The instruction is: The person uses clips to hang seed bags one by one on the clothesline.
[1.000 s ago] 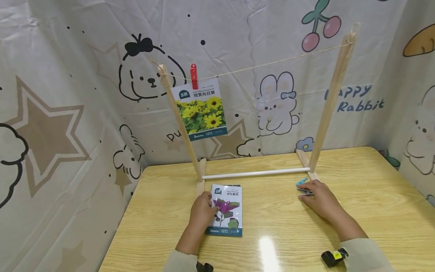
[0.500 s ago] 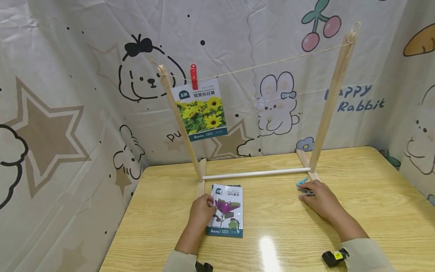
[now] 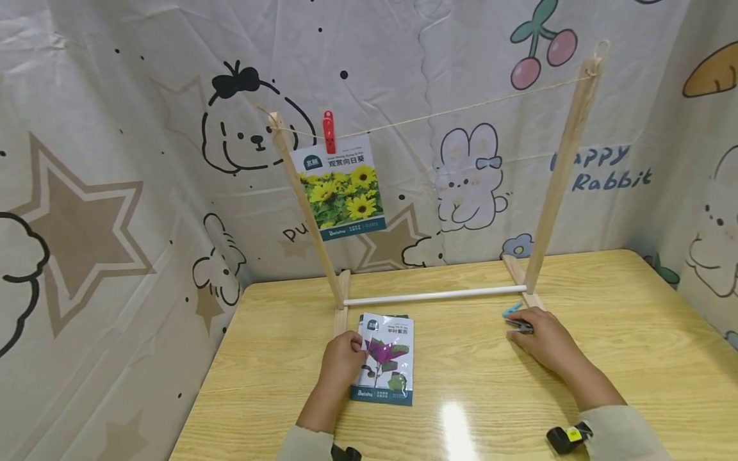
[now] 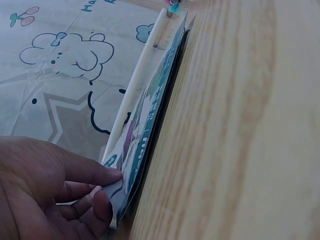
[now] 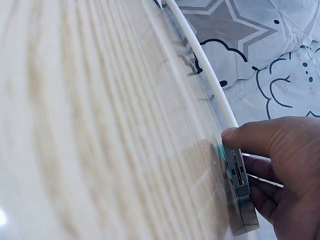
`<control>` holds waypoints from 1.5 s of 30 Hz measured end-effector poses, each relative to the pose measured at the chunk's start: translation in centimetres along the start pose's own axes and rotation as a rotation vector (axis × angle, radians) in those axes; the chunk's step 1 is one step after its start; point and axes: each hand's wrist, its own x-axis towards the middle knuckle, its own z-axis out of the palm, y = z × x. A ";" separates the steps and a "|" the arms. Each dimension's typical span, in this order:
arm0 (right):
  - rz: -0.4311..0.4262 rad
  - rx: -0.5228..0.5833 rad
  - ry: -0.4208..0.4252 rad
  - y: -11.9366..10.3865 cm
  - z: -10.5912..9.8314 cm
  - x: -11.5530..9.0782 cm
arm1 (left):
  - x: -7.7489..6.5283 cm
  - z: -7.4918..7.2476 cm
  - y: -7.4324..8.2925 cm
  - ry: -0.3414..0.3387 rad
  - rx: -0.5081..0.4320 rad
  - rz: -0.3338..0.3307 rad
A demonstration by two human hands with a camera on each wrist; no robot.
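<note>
My left hand [image 3: 341,360] pinches the left edge of a seed packet [image 3: 383,368] with a purple-leaved plant on it. Thumb above and fingers at the edge show in the left wrist view. A second packet [image 3: 401,316], mostly hidden, lies beneath it. My right hand [image 3: 542,336] holds a grey clothespin [image 3: 521,325] between thumb and fingers, low over the table. Just behind that, a light blue clothespin [image 3: 510,310] lies by the rack's right foot. From the string [image 3: 438,115] hangs a sunflower seed packet [image 3: 340,192], clipped by a red clothespin [image 3: 328,131].
A wooden rack stands on the table [image 3: 461,378], with a left post [image 3: 308,211], a taller-looking right post [image 3: 562,179] and a white crossbar [image 3: 435,295] low between them. Behind it hangs a printed cloth [image 3: 398,57].
The purple-leaf packet has shifted slightly right and towards me, and my left thumb has drawn back to its edge. My right hand stays nearly in place, the grey clothespin slightly turned.
</note>
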 end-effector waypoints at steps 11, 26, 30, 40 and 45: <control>0.006 0.029 -0.014 0.0 0.0 0.1 | 0.0 -0.1 -0.1 -0.007 -0.037 0.004; 0.030 0.073 -0.004 0.1 -0.3 0.2 | 0.3 -0.5 -0.4 -0.043 -0.104 0.031; 0.042 0.073 -0.008 0.0 -0.2 0.1 | 0.4 -0.6 -0.6 -0.049 -0.111 0.027; 0.059 0.076 0.005 -0.2 -0.3 0.0 | 0.3 -0.6 -0.3 0.001 -0.141 0.024; 0.067 0.088 0.007 -0.4 -0.4 0.1 | 0.3 -0.8 0.0 0.012 -0.170 0.016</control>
